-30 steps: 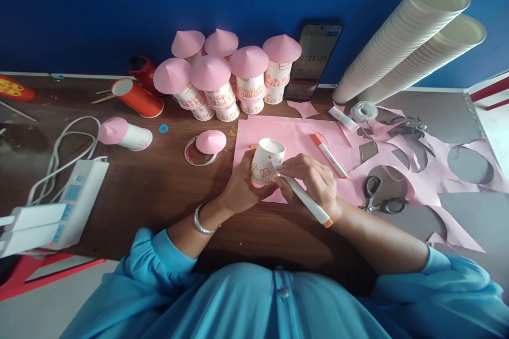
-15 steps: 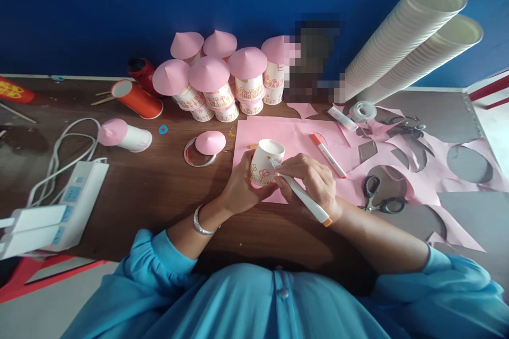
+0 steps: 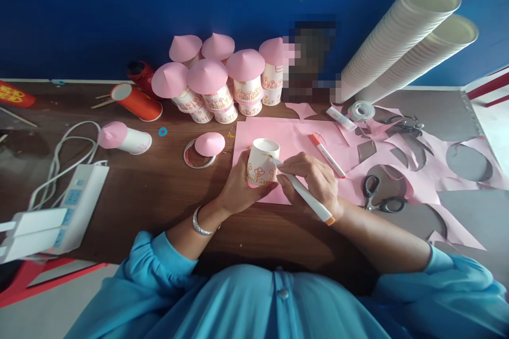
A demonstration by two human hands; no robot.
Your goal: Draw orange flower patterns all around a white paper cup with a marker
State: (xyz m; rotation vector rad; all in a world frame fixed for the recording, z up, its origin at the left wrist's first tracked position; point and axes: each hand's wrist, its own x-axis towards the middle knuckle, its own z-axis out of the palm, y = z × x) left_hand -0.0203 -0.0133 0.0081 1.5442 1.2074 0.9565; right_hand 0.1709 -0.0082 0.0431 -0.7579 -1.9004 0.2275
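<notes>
My left hand (image 3: 242, 188) is wrapped round a white paper cup (image 3: 260, 161) and keeps it tilted a little, its open rim up. Orange flowers and grass are drawn round the cup's lower part, and a short line shows near the rim. My right hand (image 3: 314, 180) grips a white marker pen (image 3: 306, 198) with an orange end, its tip at the cup's upper side. Under the hands lies pink paper (image 3: 294, 135). A second marker with an orange-red cap (image 3: 328, 156) rests on that paper, right of the cup.
Cups with pink cone roofs (image 3: 207, 77) stand at the back. Tall stacks of white cups (image 3: 397, 37) lean right. Black scissors (image 3: 374, 196), a tape roll (image 3: 361, 111) and pink offcuts (image 3: 421, 175) lie right. A power strip (image 3: 81, 206), a capped cup (image 3: 135, 140) and a red-orange tube (image 3: 137, 100) are left.
The cup has shifted slightly left and turned in my left hand. The marker's tip has moved along its upper side, and a short line now shows near the rim.
</notes>
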